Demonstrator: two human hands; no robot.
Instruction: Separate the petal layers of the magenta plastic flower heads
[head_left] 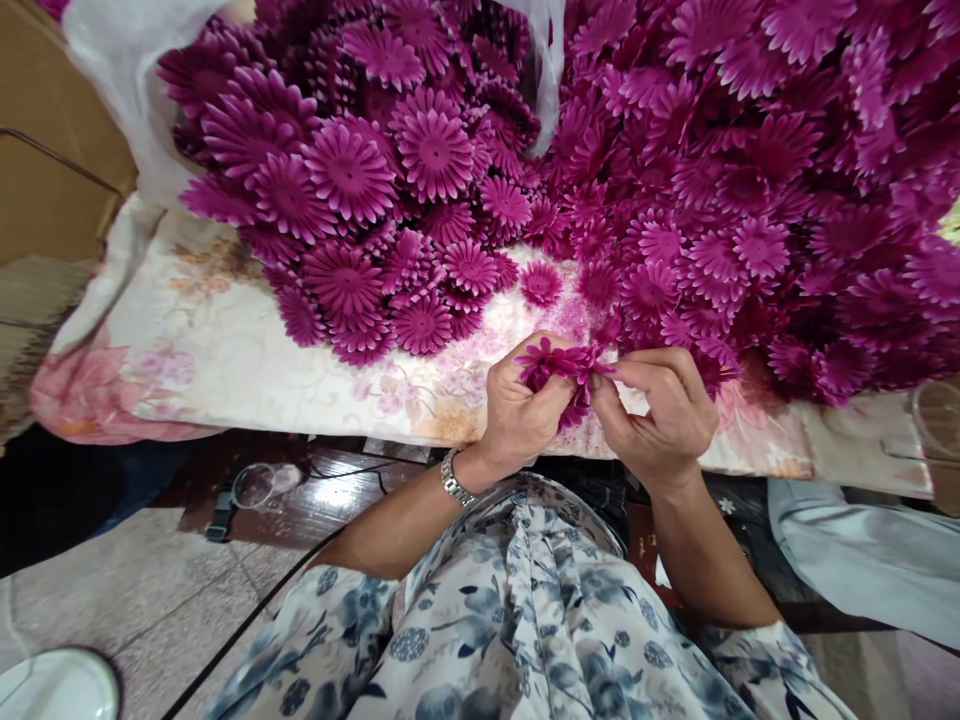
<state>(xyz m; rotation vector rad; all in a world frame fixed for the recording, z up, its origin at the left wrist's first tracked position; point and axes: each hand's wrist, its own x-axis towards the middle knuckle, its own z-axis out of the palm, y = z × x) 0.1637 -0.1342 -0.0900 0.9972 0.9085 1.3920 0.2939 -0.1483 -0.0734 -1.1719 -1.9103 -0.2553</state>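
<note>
Both my hands meet over the front edge of the cloth-covered table. My left hand [525,405], with a metal watch [454,478] on its wrist, is closed around a small bunch of magenta artificial flower petals [551,362]. Thumb and forefinger of my right hand [660,410] pinch the edge of the same petals from the right. How many layers are in the bunch is hidden by my fingers. Just beyond my hands a single small magenta flower piece [541,284] lies on the cloth.
Stacked magenta flower heads [349,170] fill the back left beside a white plastic bag [120,90]. A loose heap of magenta petal layers [750,180] covers the right. The floral tablecloth [247,370] shows along the front. Another person's light trouser leg [862,560] is at right.
</note>
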